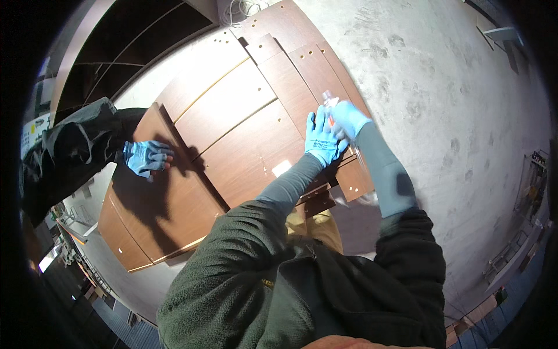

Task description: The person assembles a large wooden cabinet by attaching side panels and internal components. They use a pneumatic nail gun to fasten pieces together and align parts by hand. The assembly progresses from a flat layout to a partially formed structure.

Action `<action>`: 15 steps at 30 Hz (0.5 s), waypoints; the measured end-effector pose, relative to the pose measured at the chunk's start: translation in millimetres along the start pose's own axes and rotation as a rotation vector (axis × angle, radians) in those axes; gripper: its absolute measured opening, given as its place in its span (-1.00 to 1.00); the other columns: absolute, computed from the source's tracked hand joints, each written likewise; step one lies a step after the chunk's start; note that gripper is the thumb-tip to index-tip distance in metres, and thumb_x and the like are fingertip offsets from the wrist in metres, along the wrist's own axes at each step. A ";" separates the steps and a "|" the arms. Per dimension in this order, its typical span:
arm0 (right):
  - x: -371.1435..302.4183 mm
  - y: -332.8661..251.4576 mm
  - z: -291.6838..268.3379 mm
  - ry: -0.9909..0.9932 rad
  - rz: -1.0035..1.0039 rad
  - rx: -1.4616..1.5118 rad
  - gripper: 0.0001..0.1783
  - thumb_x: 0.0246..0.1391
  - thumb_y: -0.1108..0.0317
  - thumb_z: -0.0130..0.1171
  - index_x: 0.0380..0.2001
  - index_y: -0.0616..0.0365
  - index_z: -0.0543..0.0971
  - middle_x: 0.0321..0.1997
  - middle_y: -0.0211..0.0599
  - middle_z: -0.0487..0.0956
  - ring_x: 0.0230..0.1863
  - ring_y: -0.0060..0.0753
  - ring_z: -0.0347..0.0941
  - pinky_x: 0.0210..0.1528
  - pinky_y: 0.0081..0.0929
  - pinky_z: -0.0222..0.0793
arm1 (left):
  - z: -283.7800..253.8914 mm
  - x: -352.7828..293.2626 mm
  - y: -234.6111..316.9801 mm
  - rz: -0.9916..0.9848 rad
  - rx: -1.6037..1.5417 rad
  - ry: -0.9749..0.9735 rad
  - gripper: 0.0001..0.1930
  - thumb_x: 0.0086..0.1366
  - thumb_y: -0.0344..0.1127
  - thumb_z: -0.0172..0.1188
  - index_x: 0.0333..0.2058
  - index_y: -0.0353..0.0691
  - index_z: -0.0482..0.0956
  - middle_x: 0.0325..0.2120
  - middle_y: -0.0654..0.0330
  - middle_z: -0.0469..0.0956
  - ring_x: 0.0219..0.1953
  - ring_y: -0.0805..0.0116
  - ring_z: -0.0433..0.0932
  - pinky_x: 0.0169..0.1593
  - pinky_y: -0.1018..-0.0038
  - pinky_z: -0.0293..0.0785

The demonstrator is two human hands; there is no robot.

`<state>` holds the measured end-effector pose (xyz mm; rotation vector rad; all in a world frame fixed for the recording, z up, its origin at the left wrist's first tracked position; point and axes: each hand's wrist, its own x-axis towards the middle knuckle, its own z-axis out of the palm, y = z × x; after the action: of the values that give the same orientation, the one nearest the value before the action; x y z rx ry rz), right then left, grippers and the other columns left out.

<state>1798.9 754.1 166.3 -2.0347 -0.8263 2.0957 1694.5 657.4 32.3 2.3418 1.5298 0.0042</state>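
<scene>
Blue gloves cover both hands of the person. The left hand [321,139] is raised with its back to the camera, fingers half curled, and touches the right hand [349,119], which closes around a small clear tube [330,102] over brown wooden panels [244,125]. At 9 o'clock, a co-worker's gloved hand [146,157] rests on a panel.

Grey concrete floor [442,116] carries brown wooden panels [232,128] lying flat side by side; white cable coil [244,9] beyond them.
</scene>
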 end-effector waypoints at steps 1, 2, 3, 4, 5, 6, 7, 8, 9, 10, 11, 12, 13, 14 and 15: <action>-4.4 9.7 9.5 -0.084 -0.111 -0.305 -0.64 0.39 0.10 0.09 -0.05 0.22 0.45 -0.52 -0.34 0.48 -0.64 -0.56 0.34 -0.64 -0.53 0.22 | 2.6 0.5 -1.3 0.001 0.098 0.024 -0.20 0.33 0.27 -0.03 0.45 0.00 0.25 0.52 -0.04 0.06 0.58 -0.19 -0.12 0.53 -0.24 -0.35; -7.6 24.0 23.3 -0.156 -0.173 -0.443 -0.60 0.38 0.10 0.10 0.00 0.26 0.46 -0.51 -0.31 0.49 -0.63 -0.52 0.36 -0.64 -0.51 0.24 | 6.0 2.2 -0.9 0.010 0.197 0.127 -0.17 0.31 0.26 -0.02 0.47 -0.01 0.22 0.54 -0.01 0.04 0.58 -0.17 -0.11 0.54 -0.24 -0.36; -11.4 39.1 27.4 -0.341 -0.189 -0.429 -0.59 0.37 0.11 0.11 0.02 0.27 0.48 -0.50 -0.29 0.50 -0.64 -0.52 0.36 -0.65 -0.51 0.23 | 8.7 1.0 -2.9 0.015 0.299 0.221 -0.14 0.28 0.24 -0.02 0.48 -0.02 0.18 0.55 0.02 0.03 0.59 -0.15 -0.10 0.54 -0.23 -0.36; -13.1 53.1 29.0 -0.459 -0.177 -0.313 -0.62 0.36 0.13 0.13 -0.01 0.24 0.49 -0.51 -0.31 0.49 -0.66 -0.54 0.31 -0.67 -0.54 0.17 | 10.7 0.7 -4.0 0.013 0.371 0.244 -0.10 0.25 0.23 -0.01 0.50 -0.04 0.14 0.56 0.05 0.01 0.59 -0.13 -0.10 0.54 -0.23 -0.37; -14.0 66.6 28.6 -0.413 -0.127 -0.141 -0.65 0.35 0.14 0.16 -0.05 0.22 0.50 -0.52 -0.33 0.49 -0.68 -0.57 0.27 -0.68 -0.56 0.12 | 12.2 0.0 -5.3 0.046 0.162 0.231 -0.07 0.25 0.24 0.01 0.52 -0.09 0.09 0.56 0.00 0.00 0.60 -0.16 -0.14 0.54 -0.23 -0.37; -14.6 76.6 18.1 -0.245 -0.048 0.137 -0.72 0.33 0.15 0.19 -0.13 0.16 0.52 -0.54 -0.39 0.46 -0.71 -0.62 0.19 -0.69 -0.60 0.02 | 13.1 2.8 -1.2 -0.038 0.020 -0.063 -0.05 0.23 0.22 0.04 0.53 -0.06 0.07 0.57 0.00 -0.05 0.59 -0.21 -0.15 0.54 -0.22 -0.35; -18.9 88.0 9.0 -0.136 -0.096 0.359 -0.76 0.34 0.18 0.19 -0.16 0.13 0.54 -0.55 -0.42 0.47 -0.69 -0.65 0.21 -0.69 -0.59 0.05 | 11.8 0.8 -4.3 -0.006 -0.025 0.071 -0.03 0.21 0.23 0.07 0.52 -0.10 0.09 0.56 -0.03 -0.03 0.58 -0.22 -0.13 0.53 -0.23 -0.33; -24.8 100.6 2.7 -0.019 -0.163 0.417 -0.76 0.35 0.18 0.18 -0.15 0.12 0.55 -0.54 -0.40 0.50 -0.69 -0.63 0.24 -0.68 -0.59 0.09 | 9.5 0.1 -5.7 0.014 -0.108 0.136 -0.01 0.19 0.24 0.10 0.51 -0.15 0.11 0.55 -0.06 -0.01 0.58 -0.23 -0.12 0.53 -0.24 -0.32; -34.2 114.6 0.3 0.060 -0.144 0.359 -0.74 0.36 0.14 0.16 -0.13 0.12 0.54 -0.50 -0.31 0.56 -0.68 -0.61 0.29 -0.67 -0.60 0.12 | 5.1 -3.2 -6.9 0.043 -0.085 0.165 -0.04 0.24 0.26 0.08 0.49 -0.18 0.12 0.53 -0.11 0.01 0.56 -0.26 -0.09 0.53 -0.23 -0.29; -44.9 126.4 -7.4 -0.053 -0.088 0.251 -0.70 0.36 0.10 0.16 -0.09 0.11 0.53 -0.45 -0.20 0.62 -0.67 -0.60 0.33 -0.67 -0.60 0.17 | 0.2 -6.5 -10.0 0.053 -0.146 0.192 -0.09 0.30 0.25 0.05 0.47 -0.21 0.16 0.51 -0.13 0.05 0.55 -0.27 -0.07 0.54 -0.17 -0.26; -59.1 142.7 -7.4 -0.125 -0.071 0.267 -0.70 0.36 0.08 0.17 -0.11 0.09 0.52 -0.44 -0.16 0.65 -0.67 -0.61 0.35 -0.66 -0.62 0.20 | -5.5 -12.9 -11.2 0.063 -0.134 0.208 -0.11 0.32 0.24 0.04 0.46 -0.23 0.18 0.49 -0.14 0.09 0.54 -0.28 -0.04 0.54 -0.15 -0.22; -72.4 158.6 -6.5 -0.207 -0.061 0.291 -0.71 0.34 0.08 0.18 -0.16 0.07 0.52 -0.44 -0.15 0.65 -0.68 -0.61 0.36 -0.66 -0.62 0.21 | -11.1 -22.0 -13.5 0.053 -0.112 0.180 -0.13 0.34 0.24 0.03 0.45 -0.24 0.20 0.48 -0.15 0.12 0.53 -0.28 -0.01 0.54 -0.12 -0.19; -83.0 171.6 -6.3 -0.199 -0.055 0.157 -0.73 0.35 0.09 0.18 -0.20 0.06 0.51 -0.45 -0.16 0.65 -0.68 -0.62 0.36 -0.65 -0.64 0.21 | -16.8 -36.2 -16.1 0.020 -0.121 0.175 -0.16 0.34 0.22 0.04 0.42 -0.27 0.24 0.44 -0.19 0.18 0.50 -0.28 0.07 0.52 -0.12 -0.10; -94.4 187.4 -3.6 -0.192 -0.046 0.250 -0.75 0.35 0.12 0.17 -0.17 0.08 0.52 -0.44 -0.14 0.65 -0.66 -0.64 0.36 -0.63 -0.63 0.26 | -21.1 -57.0 -19.2 -0.009 -0.114 0.211 -0.20 0.35 0.16 0.08 0.40 -0.28 0.27 0.41 -0.22 0.21 0.46 -0.30 0.13 0.49 -0.15 -0.02; -101.1 199.9 -1.6 -0.169 -0.009 0.335 -0.75 0.35 0.14 0.16 -0.14 0.09 0.53 -0.40 -0.11 0.66 -0.64 -0.65 0.37 -0.62 -0.64 0.29 | -25.0 -80.8 -24.4 -0.054 -0.142 0.268 -0.21 0.33 0.12 0.12 0.38 -0.29 0.28 0.40 -0.24 0.22 0.45 -0.32 0.15 0.48 -0.15 0.00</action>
<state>1868.6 541.2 167.7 -1.6995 -0.4600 2.2449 1634.3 601.4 63.6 2.2573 1.6542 0.4152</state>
